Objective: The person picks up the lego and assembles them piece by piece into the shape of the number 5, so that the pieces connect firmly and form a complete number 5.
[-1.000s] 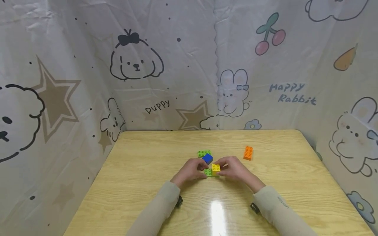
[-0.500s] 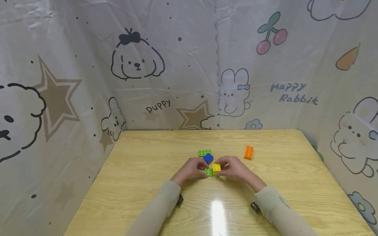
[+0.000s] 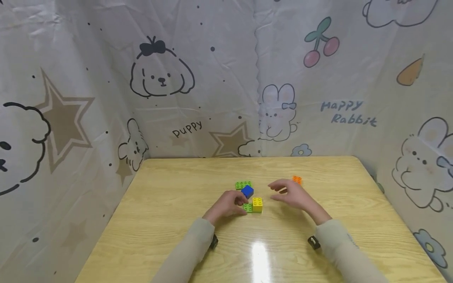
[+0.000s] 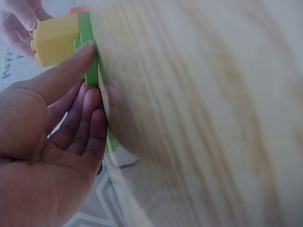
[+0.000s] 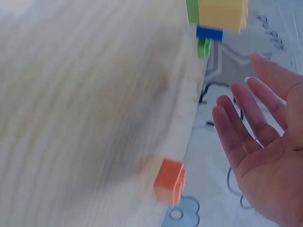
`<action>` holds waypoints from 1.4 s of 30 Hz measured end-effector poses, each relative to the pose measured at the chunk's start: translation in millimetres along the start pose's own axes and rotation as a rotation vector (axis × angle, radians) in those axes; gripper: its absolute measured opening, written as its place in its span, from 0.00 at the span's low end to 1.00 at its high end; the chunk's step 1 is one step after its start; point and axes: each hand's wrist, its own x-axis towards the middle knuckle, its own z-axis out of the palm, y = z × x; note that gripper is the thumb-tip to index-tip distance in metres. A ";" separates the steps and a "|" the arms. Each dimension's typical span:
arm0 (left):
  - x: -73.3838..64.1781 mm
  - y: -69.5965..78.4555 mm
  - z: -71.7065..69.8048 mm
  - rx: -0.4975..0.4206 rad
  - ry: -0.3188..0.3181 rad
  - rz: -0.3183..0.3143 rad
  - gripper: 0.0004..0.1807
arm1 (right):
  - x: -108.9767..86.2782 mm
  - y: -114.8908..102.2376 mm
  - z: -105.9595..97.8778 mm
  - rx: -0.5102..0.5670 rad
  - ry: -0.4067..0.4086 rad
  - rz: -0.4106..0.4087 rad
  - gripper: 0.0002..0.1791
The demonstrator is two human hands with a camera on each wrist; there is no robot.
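Observation:
My left hand [image 3: 225, 206] pinches the left end of a thin green toy building brick [image 3: 247, 208] on the table. Its thumb lies along the near side of that brick in the left wrist view. A yellow brick [image 3: 257, 204] with studs on top sits on the right end of the green one. My right hand [image 3: 291, 194] is raised to the right of the yellow brick, apart from it, its fingers spread and holding nothing. Behind the left fingertips is a blue brick [image 3: 247, 191], close to another green brick [image 3: 242, 184].
An orange brick [image 3: 297, 179] lies farther back on the right, partly hidden by my right hand in the head view. The wooden table [image 3: 170, 204] ends at a printed cloth wall [image 3: 219, 78] at the back and both sides.
My right hand has let go of the yellow brick and moved away to the right and back. The yellow brick stays on the green one; the left hand keeps its place.

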 end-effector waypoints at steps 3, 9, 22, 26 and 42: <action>-1.4 1.3 -0.4 -0.002 0.001 -0.005 0.16 | -1.7 7.9 -10.4 -0.040 0.056 0.001 0.23; -1.6 2.9 -0.7 0.008 -0.001 -0.022 0.16 | -5.5 24.7 -28.9 -0.084 0.138 0.021 0.29; -1.4 0.8 -0.8 0.014 -0.005 -0.021 0.16 | -14.4 61.6 -44.8 -0.041 0.097 0.163 0.43; -1.6 0.7 -1.0 0.021 -0.003 -0.015 0.16 | -16.5 68.6 -45.6 -0.024 0.067 0.178 0.45; -1.7 0.0 -0.8 0.020 -0.002 -0.023 0.16 | -13.7 80.0 -41.5 -0.058 0.044 0.240 0.45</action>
